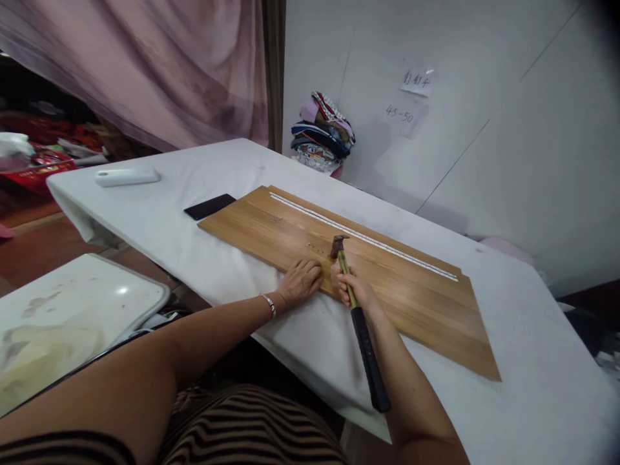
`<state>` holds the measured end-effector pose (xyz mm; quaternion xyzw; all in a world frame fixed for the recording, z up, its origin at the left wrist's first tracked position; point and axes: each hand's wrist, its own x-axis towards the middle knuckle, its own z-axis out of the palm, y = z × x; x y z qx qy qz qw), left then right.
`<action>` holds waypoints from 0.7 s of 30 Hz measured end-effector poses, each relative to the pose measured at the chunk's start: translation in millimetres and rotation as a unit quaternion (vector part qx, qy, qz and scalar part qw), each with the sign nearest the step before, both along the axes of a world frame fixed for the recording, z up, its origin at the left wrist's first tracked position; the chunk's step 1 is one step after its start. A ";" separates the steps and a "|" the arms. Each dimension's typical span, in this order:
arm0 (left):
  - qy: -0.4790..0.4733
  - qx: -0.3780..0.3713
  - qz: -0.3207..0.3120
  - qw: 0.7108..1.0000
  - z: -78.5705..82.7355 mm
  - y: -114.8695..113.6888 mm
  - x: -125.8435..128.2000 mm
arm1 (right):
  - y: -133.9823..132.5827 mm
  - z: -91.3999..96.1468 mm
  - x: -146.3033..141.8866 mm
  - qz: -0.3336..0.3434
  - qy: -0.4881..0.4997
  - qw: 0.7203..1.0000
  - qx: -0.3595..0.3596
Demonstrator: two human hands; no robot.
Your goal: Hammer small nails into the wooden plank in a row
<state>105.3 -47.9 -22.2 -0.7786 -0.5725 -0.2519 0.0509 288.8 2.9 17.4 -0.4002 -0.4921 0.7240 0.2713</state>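
Observation:
My right hand (357, 289) is wrapped around the yellow shaft of a claw hammer (359, 329), whose long black grip sticks out below toward me. The rusty hammer head is over the near part of a wooden board (416, 300); whether it touches the wood I cannot tell. My left hand (301, 281) lies flat on the board's near edge, fingers stretched out, just left of the hammer. Between the hands and the board's middle stands a short row of small nails (317, 248). A few loose nails (276, 219) seem to lie farther left on the board.
Two white strips (363, 236) run along the board's far side. A black flat tablet-like thing (208, 206) touches its left end. On the white-covered table (169, 226) lies a white oblong object (126, 177). A white stool (111, 290) stands at left; folded clothes (322, 135) are piled by the wall.

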 end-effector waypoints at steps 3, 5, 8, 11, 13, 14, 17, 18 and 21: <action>-0.003 -0.006 0.000 1.000 -0.4 0.0 -0.2 | 0.4 -1.0 -0.3 0.005 0.001 1.000 0.003; -0.003 -0.011 -0.002 1.000 0.0 -0.3 -0.1 | 0.4 -1.9 -0.5 0.000 0.002 1.000 0.009; 0.001 -0.014 -0.003 1.000 0.5 -0.8 0.1 | 0.4 -3.6 -0.6 -0.003 0.003 1.000 0.017; 0.012 -0.008 0.001 1.000 -0.1 -1.1 0.2 | -0.1 -4.3 -0.5 0.006 0.005 1.000 0.017; 0.016 -0.001 0.002 1.000 -1.0 -1.0 0.4 | -1.0 -3.4 -0.3 0.009 0.008 1.000 0.016; 0.017 0.000 0.002 1.000 -1.5 -0.9 0.4 | -1.6 -2.5 -0.2 0.009 0.010 1.000 0.017; 0.016 -0.005 0.006 1.000 -1.9 -0.7 0.7 | -3.4 1.0 0.3 0.006 0.010 1.000 0.018; 0.015 -0.008 0.007 1.000 -1.6 -0.7 0.7 | -3.8 2.2 0.4 0.007 0.009 1.000 0.015; 0.013 -0.017 0.004 1.000 -0.4 -0.9 0.5 | -4.3 4.5 0.8 0.009 0.000 1.000 0.008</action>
